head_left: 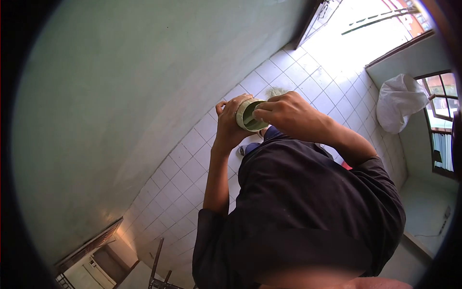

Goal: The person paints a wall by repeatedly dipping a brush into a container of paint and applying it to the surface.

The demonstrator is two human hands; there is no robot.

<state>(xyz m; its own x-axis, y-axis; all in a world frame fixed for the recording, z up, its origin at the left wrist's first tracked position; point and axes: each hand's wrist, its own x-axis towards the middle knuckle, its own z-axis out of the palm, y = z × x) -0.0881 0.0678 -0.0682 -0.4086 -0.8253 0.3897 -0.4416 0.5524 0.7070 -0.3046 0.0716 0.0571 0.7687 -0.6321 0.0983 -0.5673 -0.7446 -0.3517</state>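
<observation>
A round, pale green container (246, 115) is tilted so that its open mouth and green inside show. My left hand (232, 124) is wrapped around its outer side and holds it up above the floor. At the rim, my right hand (288, 113) has its fingers bent together and reaches partly into the mouth. Something small and pale seems to be between those fingers, but it is too hidden to name.
A green wall (110, 96) runs along the left. White floor tiles (192, 168) lie below. A white sack (399, 103) is by the window at the right. A dark metal frame (156, 265) stands at the bottom, and a bright doorway (356, 38) is at the top.
</observation>
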